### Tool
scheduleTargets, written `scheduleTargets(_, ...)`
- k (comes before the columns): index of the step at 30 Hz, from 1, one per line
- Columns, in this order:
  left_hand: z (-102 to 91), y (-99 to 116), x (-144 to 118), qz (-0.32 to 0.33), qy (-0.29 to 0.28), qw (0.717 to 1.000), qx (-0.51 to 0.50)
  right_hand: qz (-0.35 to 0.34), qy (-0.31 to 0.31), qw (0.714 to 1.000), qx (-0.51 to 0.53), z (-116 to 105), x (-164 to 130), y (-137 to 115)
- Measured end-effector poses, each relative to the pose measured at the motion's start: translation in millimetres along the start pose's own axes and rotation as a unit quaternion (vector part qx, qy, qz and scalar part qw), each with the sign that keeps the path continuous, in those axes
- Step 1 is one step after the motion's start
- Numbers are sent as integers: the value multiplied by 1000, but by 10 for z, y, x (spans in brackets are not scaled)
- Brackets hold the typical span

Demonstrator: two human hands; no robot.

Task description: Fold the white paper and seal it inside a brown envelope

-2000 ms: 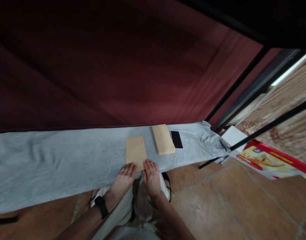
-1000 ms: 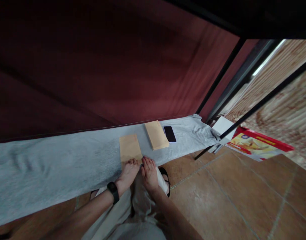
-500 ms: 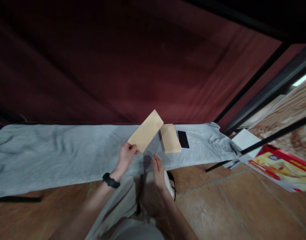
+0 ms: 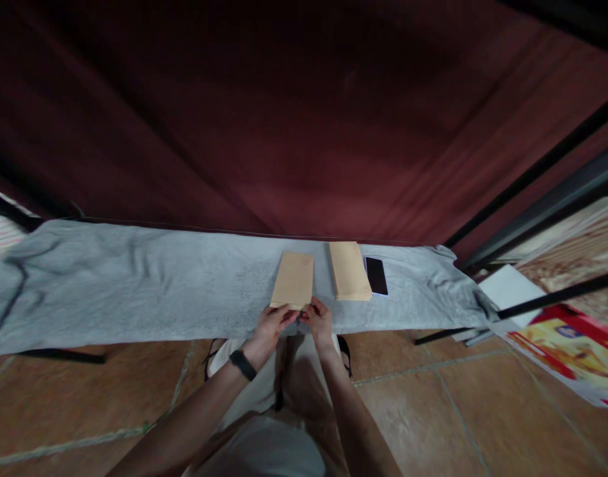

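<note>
**Both hands at the near end of a tan envelope**

The person's left hand (image 4: pixel 271 324) and right hand (image 4: pixel 319 319) meet at the near short edge of a tan paper envelope (image 4: pixel 294 279), fingers pinching that edge from either side. The envelope lies flat on a grey cloth (image 4: pixel 134 285), its near end just at the cloth's front edge, its long side running away from the person. A black watch (image 4: pixel 243 364) sits on the left wrist.

Just right of it, a stack of the same tan envelopes (image 4: pixel 349 269) lies parallel, a narrow strip of cloth between them. A black phone (image 4: pixel 376 275) rests face up beside the stack, closer to the cloth's right end. Past that end, a white sheet (image 4: pixel 505 286) and a red-and-yellow printed box (image 4: pixel 567 348) lie on the terracotta tile floor (image 4: pixel 457 411). A dark red curtain (image 4: pixel 284 119) hangs behind the cloth.
</note>
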State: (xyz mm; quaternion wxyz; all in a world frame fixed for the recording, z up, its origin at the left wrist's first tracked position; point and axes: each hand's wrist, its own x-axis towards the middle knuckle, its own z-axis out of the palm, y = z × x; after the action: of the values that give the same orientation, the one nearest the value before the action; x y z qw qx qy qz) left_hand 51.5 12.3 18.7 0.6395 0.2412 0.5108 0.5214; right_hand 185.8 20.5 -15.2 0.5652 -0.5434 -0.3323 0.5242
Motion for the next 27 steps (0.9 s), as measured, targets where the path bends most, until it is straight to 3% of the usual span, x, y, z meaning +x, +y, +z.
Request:
scheduleTargets(5,-48,-81,-91,50,-49,982,173,-51,12,986,-161,-37,49,-9)
scheduleTargets(7,-94,-91,-154,137,-68,950,273,-76,6,969,-236,-50,52,-30)
scheduleTargets(8,-123,-92,-176,203,-83,914,341,-92,9,957,-275,-55,55,-43)
scheduleTargets(9,-155,-94,-189,277,-101,857,422,-111,15,944,-311,-58,60,-56)
scheduleTargets(11,-224,-110,-189,389,-124,716,566,-146,29,917,-371,-61,64,-82)
scheduleTargets(12,-257,-125,-179,413,-124,662,613,-158,33,904,-396,-61,60,-95)
scheduleTargets(13,-287,-145,-165,424,-122,621,648,-165,36,892,-418,-60,49,-109)
scheduleTargets(15,-330,-188,-136,426,-118,570,692,-170,42,870,-461,-53,4,-135)
scheduleTargets(19,-351,-247,-91,425,-126,536,719,-213,53,830,-513,-19,-188,-152)
scheduleTargets(24,-370,-327,-30,420,-124,530,727,-315,-66,809,-492,66,-471,-39)
scheduleTargets(27,-398,-371,-14,419,-117,524,733,-329,-79,787,-516,87,-562,42)
